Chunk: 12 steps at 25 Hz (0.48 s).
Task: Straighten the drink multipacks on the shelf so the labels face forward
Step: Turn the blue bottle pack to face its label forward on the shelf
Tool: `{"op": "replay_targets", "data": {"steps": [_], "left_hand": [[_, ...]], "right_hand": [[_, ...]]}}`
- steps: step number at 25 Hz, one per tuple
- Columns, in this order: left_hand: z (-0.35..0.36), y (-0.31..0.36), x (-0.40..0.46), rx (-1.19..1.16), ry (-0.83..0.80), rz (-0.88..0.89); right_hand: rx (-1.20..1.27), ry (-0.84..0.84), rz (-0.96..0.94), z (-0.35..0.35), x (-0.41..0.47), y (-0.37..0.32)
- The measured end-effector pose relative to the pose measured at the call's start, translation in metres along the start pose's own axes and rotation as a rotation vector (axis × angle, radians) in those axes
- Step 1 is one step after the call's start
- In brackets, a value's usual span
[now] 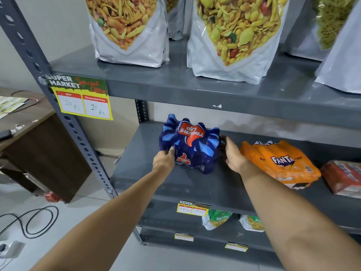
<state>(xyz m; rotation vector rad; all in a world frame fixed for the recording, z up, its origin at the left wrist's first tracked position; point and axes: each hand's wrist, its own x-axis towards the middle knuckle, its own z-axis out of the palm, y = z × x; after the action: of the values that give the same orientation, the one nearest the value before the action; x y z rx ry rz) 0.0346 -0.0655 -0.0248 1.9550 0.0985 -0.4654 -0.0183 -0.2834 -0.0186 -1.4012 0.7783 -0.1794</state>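
A blue Thums Up multipack (190,145) stands on the grey middle shelf (136,173), its big red logo upside down on top. My left hand (164,161) grips its left side and my right hand (233,155) presses against its right side. To the right lies an orange Fanta multipack (281,163), tilted, its label facing up and forward. At the far right edge a red multipack (343,177) is partly cut off.
Large snack bags (230,40) fill the shelf above, which carries a price tag (84,98). Smaller snack packets (216,220) sit on the shelf below. A slotted upright post (58,106) stands at left, beside a brown desk (29,133); cables lie on the floor.
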Motion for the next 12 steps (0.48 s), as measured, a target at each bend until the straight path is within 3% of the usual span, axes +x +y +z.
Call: {"op": "replay_targets", "data": {"steps": [2, 3, 6, 9, 12], "left_hand": [[0.015, -0.003, -0.017, -0.291, -0.187, 0.070], [0.026, -0.005, -0.024, -0.298, -0.222, 0.169], [0.042, -0.008, -0.039, -0.222, -0.083, 0.403], [0.022, -0.006, -0.026, -0.363, -0.020, 0.419], [-0.011, 0.001, -0.001, -0.333, -0.172, 0.356]], "right_hand": [[-0.015, 0.053, -0.039, -0.003, -0.004, 0.003], [-0.020, 0.057, -0.035, -0.003, -0.007, 0.005], [-0.139, -0.060, 0.024, -0.001, -0.017, 0.010], [-0.288, -0.181, 0.048, 0.008, -0.018, 0.004], [-0.408, 0.025, -0.141, 0.021, -0.005, -0.022]]}}
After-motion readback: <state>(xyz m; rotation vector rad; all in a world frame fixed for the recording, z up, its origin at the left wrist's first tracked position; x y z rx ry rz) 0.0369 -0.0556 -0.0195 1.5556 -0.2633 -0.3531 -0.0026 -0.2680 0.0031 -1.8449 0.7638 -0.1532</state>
